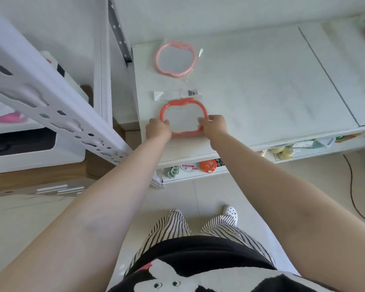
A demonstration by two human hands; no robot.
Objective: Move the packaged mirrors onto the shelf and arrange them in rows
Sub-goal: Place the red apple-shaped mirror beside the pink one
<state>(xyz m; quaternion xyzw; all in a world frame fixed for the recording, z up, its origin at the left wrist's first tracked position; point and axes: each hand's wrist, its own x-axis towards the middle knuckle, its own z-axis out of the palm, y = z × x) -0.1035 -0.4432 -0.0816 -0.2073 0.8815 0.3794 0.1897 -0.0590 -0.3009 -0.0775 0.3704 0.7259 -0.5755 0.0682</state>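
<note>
Both bare arms reach toward twelve o'clock; left hand (158,129) and right hand (214,125) curl their fingers, pinching.

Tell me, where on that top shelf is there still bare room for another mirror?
The broad white shelf top lies bare right of the pink mirror and the orange mirror, up to the dark seam. It is crowded at the left end, where the left hand and right hand grip the orange one.

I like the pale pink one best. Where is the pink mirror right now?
In the head view, the pink mirror lies in its clear bag at the back left of the white shelf, just behind the orange mirror both hands hold.
</note>
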